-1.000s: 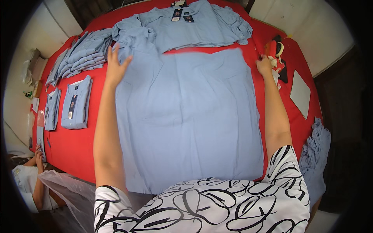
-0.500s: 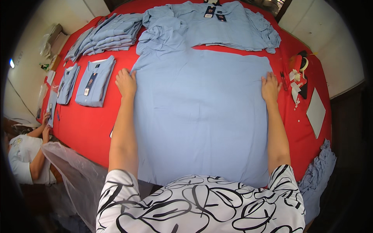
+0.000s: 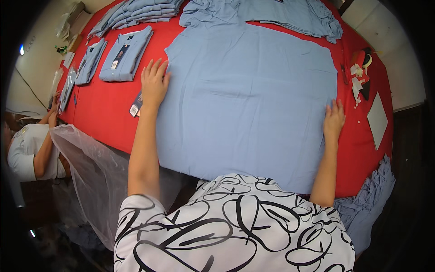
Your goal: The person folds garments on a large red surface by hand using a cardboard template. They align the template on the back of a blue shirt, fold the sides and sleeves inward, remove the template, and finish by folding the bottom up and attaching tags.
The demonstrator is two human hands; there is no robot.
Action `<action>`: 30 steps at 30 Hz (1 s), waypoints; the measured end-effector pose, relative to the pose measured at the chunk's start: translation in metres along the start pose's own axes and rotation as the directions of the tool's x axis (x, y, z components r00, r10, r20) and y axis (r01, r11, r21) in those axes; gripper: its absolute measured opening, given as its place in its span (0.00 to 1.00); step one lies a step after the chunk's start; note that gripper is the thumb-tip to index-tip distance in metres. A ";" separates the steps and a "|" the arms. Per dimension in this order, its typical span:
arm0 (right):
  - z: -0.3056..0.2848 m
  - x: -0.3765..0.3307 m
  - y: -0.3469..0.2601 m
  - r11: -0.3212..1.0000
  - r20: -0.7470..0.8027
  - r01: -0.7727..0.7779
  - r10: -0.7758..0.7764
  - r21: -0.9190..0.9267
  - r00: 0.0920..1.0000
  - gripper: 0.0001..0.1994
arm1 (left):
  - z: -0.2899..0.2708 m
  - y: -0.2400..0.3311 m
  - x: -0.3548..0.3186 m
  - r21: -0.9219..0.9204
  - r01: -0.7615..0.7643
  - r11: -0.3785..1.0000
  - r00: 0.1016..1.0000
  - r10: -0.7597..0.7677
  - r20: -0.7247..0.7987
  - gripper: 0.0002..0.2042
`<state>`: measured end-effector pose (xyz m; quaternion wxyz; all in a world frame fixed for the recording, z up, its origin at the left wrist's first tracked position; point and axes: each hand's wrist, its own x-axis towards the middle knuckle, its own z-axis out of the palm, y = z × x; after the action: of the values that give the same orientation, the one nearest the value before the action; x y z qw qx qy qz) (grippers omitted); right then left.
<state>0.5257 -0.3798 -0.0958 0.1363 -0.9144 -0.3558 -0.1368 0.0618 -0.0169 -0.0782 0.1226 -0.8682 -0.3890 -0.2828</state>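
A light-blue shirt (image 3: pixel 244 99) lies spread flat before me, its lower part toward my body and its bunched part (image 3: pixel 210 12) at the far side. Along its left edge rests my left hand (image 3: pixel 154 82), fingers apart and holding nothing. My right hand (image 3: pixel 334 120) is at the right edge, its fingers stretched out over the cloth's border. Beside my left forearm a dark hang tag (image 3: pixel 136 104) with a white label shows on the red cloth.
Red cloth (image 3: pixel 102 109) covers the table. Folded blue shirts (image 3: pixel 124 56) lie at left, with a stack (image 3: pixel 145 11) behind. Paper scraps (image 3: pixel 356 85), a tape roll (image 3: pixel 367 60) and a white card (image 3: pixel 377 120) are at right. A co-worker (image 3: pixel 36 152) handles a bagged shirt (image 3: pixel 67 90); sheer plastic (image 3: pixel 90 158) hangs nearby.
My view has shifted, so the table sits higher in the picture. My right hand has slid nearer to me along the shirt's right edge. The hang tag has come further into sight.
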 end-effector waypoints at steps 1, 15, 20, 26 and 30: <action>-0.020 -0.012 0.003 0.996 0.014 -0.023 0.022 0.088 1.000 0.23 | -0.014 -0.002 -0.012 -0.066 0.028 0.997 0.998 -0.031 -0.053 0.17; -0.111 -0.193 0.053 0.888 0.459 -0.394 0.255 0.237 0.851 0.16 | -0.127 0.029 -0.189 -0.546 0.802 0.243 0.549 -0.661 0.512 0.09; -0.126 -0.216 0.050 0.808 0.517 -0.566 0.418 0.165 0.747 0.16 | -0.137 0.044 -0.191 -0.180 0.671 0.719 0.724 -0.584 0.368 0.10; -0.105 -0.207 0.010 0.957 -0.036 -0.097 0.111 0.273 0.993 0.20 | -0.094 0.077 -0.155 -0.305 0.417 0.856 0.906 -0.366 0.212 0.13; -0.064 -0.214 -0.016 0.991 0.027 0.063 -0.067 0.118 0.997 0.22 | -0.072 0.061 -0.155 -0.330 0.425 0.843 0.904 -0.376 0.204 0.08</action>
<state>0.3534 -0.5214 -0.1086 0.1798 -0.8947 -0.3949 -0.1059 -0.0039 -0.1825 -0.1104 -0.1291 -0.7916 -0.5093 -0.3118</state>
